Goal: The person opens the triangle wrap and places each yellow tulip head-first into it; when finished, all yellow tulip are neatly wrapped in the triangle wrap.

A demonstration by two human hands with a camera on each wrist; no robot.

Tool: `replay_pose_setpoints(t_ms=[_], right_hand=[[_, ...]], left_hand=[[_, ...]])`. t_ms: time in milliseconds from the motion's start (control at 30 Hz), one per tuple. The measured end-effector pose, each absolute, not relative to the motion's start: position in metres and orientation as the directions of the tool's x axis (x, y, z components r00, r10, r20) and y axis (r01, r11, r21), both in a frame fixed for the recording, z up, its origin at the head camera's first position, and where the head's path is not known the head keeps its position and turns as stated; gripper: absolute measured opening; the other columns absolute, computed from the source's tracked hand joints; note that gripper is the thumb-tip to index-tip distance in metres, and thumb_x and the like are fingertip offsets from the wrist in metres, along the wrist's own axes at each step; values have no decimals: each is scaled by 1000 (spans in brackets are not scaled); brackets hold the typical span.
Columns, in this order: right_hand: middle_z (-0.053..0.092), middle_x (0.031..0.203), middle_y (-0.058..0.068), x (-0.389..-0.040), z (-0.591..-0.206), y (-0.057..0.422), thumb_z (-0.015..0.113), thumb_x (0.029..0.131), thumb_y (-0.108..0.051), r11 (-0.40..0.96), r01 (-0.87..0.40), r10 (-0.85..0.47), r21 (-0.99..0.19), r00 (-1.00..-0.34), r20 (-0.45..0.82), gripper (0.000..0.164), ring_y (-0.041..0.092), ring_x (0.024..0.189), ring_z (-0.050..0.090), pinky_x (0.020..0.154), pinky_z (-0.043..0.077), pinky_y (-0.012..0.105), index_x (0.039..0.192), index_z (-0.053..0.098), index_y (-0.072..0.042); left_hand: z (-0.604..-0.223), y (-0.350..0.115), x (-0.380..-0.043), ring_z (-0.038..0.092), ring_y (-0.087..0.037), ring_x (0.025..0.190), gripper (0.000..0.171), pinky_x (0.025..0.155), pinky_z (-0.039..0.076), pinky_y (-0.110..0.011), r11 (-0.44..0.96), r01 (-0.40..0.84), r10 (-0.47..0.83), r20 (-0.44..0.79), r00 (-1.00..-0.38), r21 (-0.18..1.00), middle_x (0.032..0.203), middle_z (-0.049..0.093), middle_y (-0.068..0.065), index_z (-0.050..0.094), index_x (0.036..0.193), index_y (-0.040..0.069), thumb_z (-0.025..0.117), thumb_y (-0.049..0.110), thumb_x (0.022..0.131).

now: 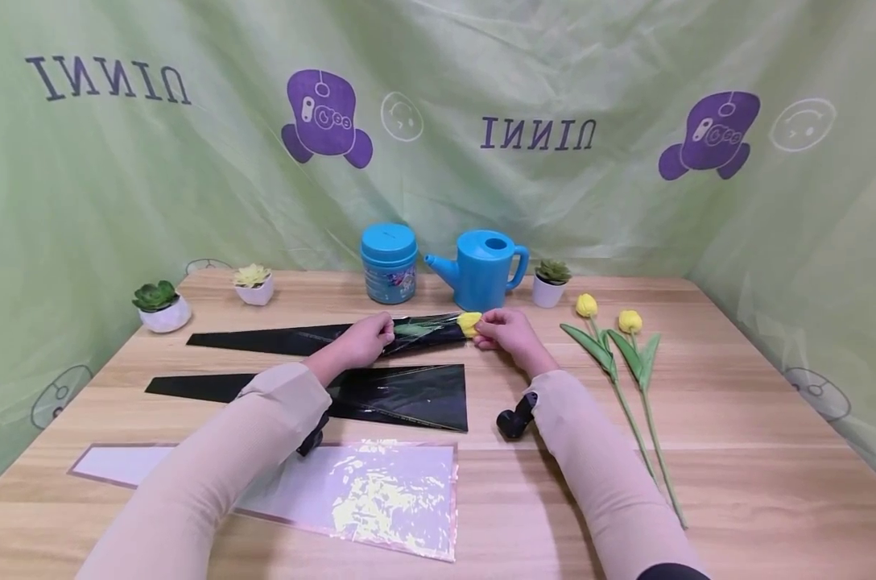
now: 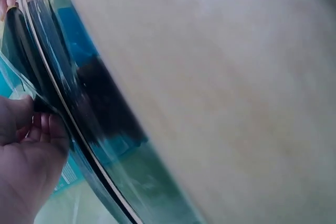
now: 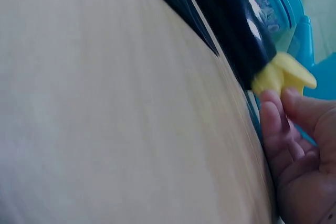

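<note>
A yellow artificial tulip (image 1: 469, 324) lies inside a long black flower sleeve (image 1: 264, 339) with a clear front, its bloom sticking out at the wide right end. My left hand (image 1: 368, 337) pinches the sleeve around its middle; thumb and fingers meet on the film in the left wrist view. With thumb and fingertips, my right hand (image 3: 302, 150) pinches the yellow bloom (image 3: 278, 74) at the sleeve's mouth. Green leaves (image 1: 412, 329) show through the clear film. Nearer to me, a second black sleeve (image 1: 409, 395) lies flat on the wooden table (image 1: 525, 499).
A white sleeve with a pinkish border (image 1: 380, 491) lies in front, partly under my left forearm. Two loose yellow tulips (image 1: 630, 322) lie at right. Behind stand a blue tub (image 1: 390, 266), a blue watering can (image 1: 485, 270) and small potted succulents (image 1: 161, 306).
</note>
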State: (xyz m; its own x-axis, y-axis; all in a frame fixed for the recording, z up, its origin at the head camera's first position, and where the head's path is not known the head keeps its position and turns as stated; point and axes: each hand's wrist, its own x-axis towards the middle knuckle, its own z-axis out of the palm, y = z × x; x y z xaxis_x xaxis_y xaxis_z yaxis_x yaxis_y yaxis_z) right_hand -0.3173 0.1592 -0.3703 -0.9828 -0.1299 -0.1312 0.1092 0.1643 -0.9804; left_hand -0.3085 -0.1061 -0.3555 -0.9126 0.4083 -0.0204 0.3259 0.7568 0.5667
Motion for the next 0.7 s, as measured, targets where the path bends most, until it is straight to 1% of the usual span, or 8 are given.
replay_pose_setpoints(t_ms=[100,200,300,433,567,700], right_hand=[[60,81,7,-315,-370,164,51,91,2,184,71,-197,-980,-974,-108,19,9,65,61,63,52,19,108,51,12],[62,84,8,-315,-371,168,50,92,2,209,40,-264,-977,-960,-96,26,9,68,62,65,52,20,114,49,15],[63,90,10,-316,-373,169,50,93,1,239,21,-295,-971,-951,-93,28,9,71,62,69,52,21,117,49,15],[62,99,15,-315,-372,168,49,93,-1,265,18,-306,-964,-947,-101,28,11,76,62,74,52,23,118,50,12],[61,103,16,-313,-369,167,48,91,-2,232,17,-343,-973,-934,-98,33,12,78,62,76,52,25,120,48,12],[60,102,14,-311,-365,167,51,89,-6,199,1,-382,-980,-921,-79,38,13,81,63,77,52,25,122,46,12]], left_hand=[[-355,-107,-309,46,-23,72,11,68,37,-32,759,323,391,2,-920,565,75,43,-7,44,86,5,46,9,96],[-355,-107,-308,47,-25,74,11,69,38,-33,753,330,389,19,-921,569,75,43,-7,45,85,4,47,7,95],[-356,-106,-308,49,-25,76,9,71,40,-34,757,358,409,31,-912,547,77,46,-8,46,84,3,49,3,93],[-357,-105,-306,50,-25,78,5,73,41,-35,766,385,432,31,-901,515,80,50,-9,48,88,1,53,1,89],[-356,-104,-305,49,-24,77,12,73,40,-36,772,393,437,33,-899,500,81,51,-9,48,89,2,59,6,87],[-355,-103,-305,47,-24,76,17,72,40,-36,765,417,452,52,-890,490,81,50,-9,48,88,2,63,11,86]])
